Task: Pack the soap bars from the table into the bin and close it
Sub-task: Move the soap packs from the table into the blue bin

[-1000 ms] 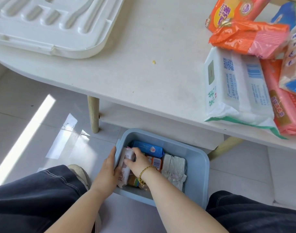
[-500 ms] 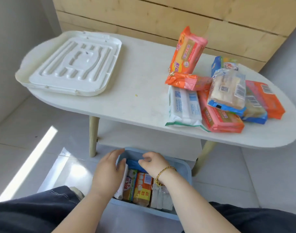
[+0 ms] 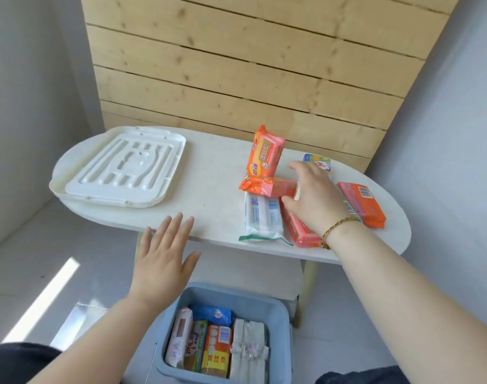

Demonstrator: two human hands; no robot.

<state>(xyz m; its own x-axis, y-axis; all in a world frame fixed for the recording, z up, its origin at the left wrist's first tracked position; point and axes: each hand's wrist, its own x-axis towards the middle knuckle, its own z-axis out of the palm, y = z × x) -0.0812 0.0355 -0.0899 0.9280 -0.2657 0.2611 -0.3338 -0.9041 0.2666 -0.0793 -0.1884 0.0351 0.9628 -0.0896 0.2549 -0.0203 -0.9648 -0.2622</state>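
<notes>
The blue-grey plastic bin (image 3: 236, 296) stands open on the pale tiled floor (image 3: 43, 259). Inside it, soap bars stand on edge in a row. At the bin's left wall is a white-and-pink wrapped bar (image 3: 178, 339), then a green-labelled bar (image 3: 196, 345), an orange bar with a barcode (image 3: 217, 350), and a clear-wrapped whitish bundle (image 3: 249, 347) at the right wall. A blue pack (image 3: 213, 314) lies across the bin's far end.

Above and beyond the bin is the white oval tabletop (image 3: 214, 173). More soap is piled beyond the bin and to its right:
- an orange-and-yellow pack (image 3: 264, 153) standing upright
- an orange pack (image 3: 267, 185) lying at its foot
- a white pack with blue print (image 3: 263, 214) nearest the bin
- a pink-red pack (image 3: 300, 231)
- an orange pack (image 3: 361, 203) farthest right
- a blue-and-yellow pack (image 3: 318, 160) at the back

The right hand (image 3: 314, 198) lies over the middle of this pile with its fingers bent. It hides what is beneath it, so I cannot tell whether it grips a pack.

The left hand (image 3: 162, 261) hovers above the bin's left corner, at the tabletop's near edge, with its fingers straight and spread and holding nothing.

The white moulded plastic lid (image 3: 123, 167) lies flat beyond the bin and to its left, reaching the tabletop's left edge. Bare tabletop separates the lid from the pile.
</notes>
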